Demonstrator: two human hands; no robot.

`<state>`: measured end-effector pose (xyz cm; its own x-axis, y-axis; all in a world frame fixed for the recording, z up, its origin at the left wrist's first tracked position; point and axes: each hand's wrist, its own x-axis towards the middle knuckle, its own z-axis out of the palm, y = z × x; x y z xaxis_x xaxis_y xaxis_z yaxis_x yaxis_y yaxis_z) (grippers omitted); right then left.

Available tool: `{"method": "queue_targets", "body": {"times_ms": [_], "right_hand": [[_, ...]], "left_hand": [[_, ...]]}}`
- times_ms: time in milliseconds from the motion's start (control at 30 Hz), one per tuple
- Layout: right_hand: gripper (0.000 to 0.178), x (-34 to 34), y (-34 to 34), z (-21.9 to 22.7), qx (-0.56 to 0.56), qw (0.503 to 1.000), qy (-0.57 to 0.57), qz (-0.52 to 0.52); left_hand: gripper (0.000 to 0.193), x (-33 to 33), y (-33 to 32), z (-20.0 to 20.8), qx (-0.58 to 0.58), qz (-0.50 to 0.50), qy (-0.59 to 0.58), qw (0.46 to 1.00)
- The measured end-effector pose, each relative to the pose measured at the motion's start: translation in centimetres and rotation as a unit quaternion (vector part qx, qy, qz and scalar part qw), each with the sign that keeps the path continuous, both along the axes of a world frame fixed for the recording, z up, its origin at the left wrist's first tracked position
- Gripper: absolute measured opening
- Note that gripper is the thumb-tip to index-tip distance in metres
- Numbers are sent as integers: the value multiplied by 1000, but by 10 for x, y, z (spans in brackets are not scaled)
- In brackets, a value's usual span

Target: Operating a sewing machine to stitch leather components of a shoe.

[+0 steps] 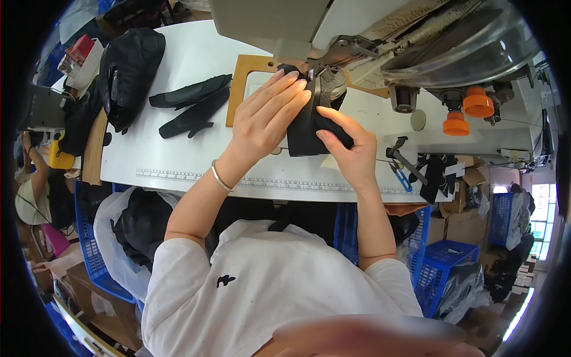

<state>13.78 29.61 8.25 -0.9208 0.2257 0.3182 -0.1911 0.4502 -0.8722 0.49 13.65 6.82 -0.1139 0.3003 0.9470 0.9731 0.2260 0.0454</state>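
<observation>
A black fabric piece (304, 134) lies under the needle area (311, 71) of a white sewing machine (267, 24). My left hand (264, 116) rests flat on its left part, fingers stretched toward the needle. On the right side, my right hand (354, 146) pinches the fabric's edge between thumb and fingers. My fingers and the machine head hide part of the stitching spot. Left of my hands, two narrow black fabric pieces (189, 92) lie crossing on the white table (196, 154).
A black bundle (128, 77) sits at the table's left end. A ruler strip (238, 179) runs along the near edge. Scissors with blue handles (402, 177) lie right. Orange knobs (478, 102) hang at upper right. Blue crates (440, 268) stand below; another person (35, 190) is far left.
</observation>
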Motion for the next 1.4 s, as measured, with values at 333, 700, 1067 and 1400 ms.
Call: {"method": "queue_targets", "body": {"times_ms": [333, 700, 1067, 1400], "right_hand": [[33, -4, 0, 3, -23, 999, 26, -5], [29, -8, 2, 5, -38, 999, 23, -12], [25, -18, 3, 5, -49, 998, 41, -20], [20, -22, 10, 11, -80, 996, 13, -22]], "left_hand": [[20, -8, -2, -1, -7, -29, 16, 999], [17, -17, -6, -3, -2, -45, 51, 998], [21, -30, -12, -1, -29, -75, 73, 994], [21, -29, -14, 5, -73, -44, 119, 989]]}}
